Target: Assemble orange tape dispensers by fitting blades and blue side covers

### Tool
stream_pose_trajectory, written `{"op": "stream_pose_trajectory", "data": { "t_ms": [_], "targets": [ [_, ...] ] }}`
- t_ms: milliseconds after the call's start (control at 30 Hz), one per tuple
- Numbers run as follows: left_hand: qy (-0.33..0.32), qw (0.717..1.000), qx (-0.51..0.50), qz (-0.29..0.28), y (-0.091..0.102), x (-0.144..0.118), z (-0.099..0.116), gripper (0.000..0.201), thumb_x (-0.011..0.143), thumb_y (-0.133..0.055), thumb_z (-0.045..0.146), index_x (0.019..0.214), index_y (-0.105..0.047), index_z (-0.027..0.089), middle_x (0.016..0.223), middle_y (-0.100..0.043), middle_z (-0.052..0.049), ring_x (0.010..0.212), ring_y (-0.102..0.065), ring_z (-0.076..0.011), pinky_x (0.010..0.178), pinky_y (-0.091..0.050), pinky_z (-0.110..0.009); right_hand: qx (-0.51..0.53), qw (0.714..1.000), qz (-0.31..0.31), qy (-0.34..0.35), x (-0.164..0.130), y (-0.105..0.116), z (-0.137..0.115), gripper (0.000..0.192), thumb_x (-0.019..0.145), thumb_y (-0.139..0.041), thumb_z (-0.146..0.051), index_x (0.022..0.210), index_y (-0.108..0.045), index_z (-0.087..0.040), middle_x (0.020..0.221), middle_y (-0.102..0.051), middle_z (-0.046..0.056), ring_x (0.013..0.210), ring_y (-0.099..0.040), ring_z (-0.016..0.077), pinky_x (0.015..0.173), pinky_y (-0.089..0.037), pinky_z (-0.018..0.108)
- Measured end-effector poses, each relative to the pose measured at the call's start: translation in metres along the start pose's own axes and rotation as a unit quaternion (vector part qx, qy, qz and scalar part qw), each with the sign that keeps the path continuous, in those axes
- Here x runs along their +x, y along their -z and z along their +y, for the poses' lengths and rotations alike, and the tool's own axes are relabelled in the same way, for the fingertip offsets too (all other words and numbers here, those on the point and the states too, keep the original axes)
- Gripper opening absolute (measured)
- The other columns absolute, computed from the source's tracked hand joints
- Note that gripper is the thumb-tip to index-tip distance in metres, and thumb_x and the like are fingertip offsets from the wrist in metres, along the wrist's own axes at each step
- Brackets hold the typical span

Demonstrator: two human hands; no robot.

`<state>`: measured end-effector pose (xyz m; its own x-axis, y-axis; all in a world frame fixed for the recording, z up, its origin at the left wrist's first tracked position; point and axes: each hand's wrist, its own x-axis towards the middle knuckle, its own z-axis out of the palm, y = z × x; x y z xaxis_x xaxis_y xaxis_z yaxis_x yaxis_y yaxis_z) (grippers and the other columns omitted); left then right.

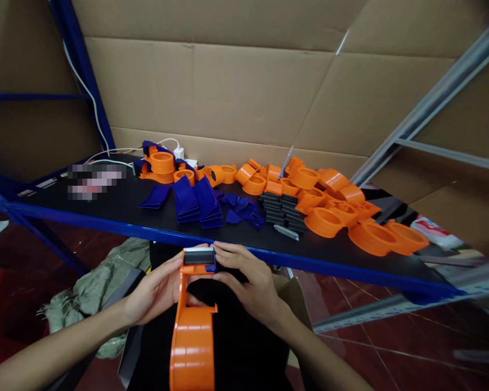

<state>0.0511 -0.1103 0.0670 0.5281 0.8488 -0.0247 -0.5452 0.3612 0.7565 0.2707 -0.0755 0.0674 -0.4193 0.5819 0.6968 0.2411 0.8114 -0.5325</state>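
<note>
Both hands meet at the top end of an orange tape dispenser (pixel 192 331) held low at 6 o'clock in the view, just in front of the shelf edge. The left hand (pixel 157 290) wraps the dispenser's neck from 9 o'clock, fingers curled round the back and thumb lying along the side, so it is closed on it. The right hand (pixel 250 282) comes in from 3 o'clock, its fingertips (pixel 224 250) pinched on a small blue piece (pixel 211 267) beside the black toothed blade holder (pixel 198 255) that caps the dispenser's head. The dispenser's round body hangs down toward the person between the two forearms, over something dark that I cannot make out. Beyond the hands, at 12 o'clock, runs a black shelf (pixel 106 209) with a blue front rail. On it, from 11 o'clock across to 2 o'clock, lie fanned stacks of blue flaps (pixel 198 201), a loose heap of smaller blue bits (pixel 244 209), a neat block of black blade holders (pixel 283 209), and a sprawl of orange dispenser parts (pixel 342 209) reaching far out to the right. A white charger (pixel 178 153) with its cable sits at the back by the cardboard wall (pixel 228 87). A crumpled grey-green sack (pixel 101 277) lies on the red floor at 8 o'clock.
</note>
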Motion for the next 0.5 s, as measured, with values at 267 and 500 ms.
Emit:
{"op": "stream_pose_trajectory", "data": {
  "t_ms": [267, 500],
  "targets": [
    [-0.056, 0.994, 0.07, 0.055, 0.014, 0.005, 0.002, 0.06, 0.074, -0.083, 0.032, 0.13, -0.065, 0.021, 0.127, -0.068, -0.014, 0.108, -0.069, -0.0357, 0.099, -0.051, -0.048, -0.036, 0.996, -0.062, -0.05, 0.006, 0.019, -0.021, 0.015, 0.095, -0.061, -0.02, 0.106, -0.071, -0.024, 0.112, -0.072, 0.006, 0.104, -0.067, 0.0197, 0.096, -0.053, 0.039],
    [-0.104, 0.973, 0.15, 0.138, 0.013, 0.004, -0.002, 0.051, 0.075, -0.082, 0.023, 0.124, -0.066, 0.022, 0.118, -0.07, -0.01, 0.106, -0.067, -0.0296, 0.101, -0.049, -0.041, -0.092, 0.976, -0.194, -0.027, -0.006, -0.004, -0.044, 0.026, 0.089, -0.068, -0.043, 0.1, -0.069, -0.019, 0.101, -0.072, 0.007, 0.09, -0.063, 0.0214, 0.076, -0.054, 0.034]
  ]
}}
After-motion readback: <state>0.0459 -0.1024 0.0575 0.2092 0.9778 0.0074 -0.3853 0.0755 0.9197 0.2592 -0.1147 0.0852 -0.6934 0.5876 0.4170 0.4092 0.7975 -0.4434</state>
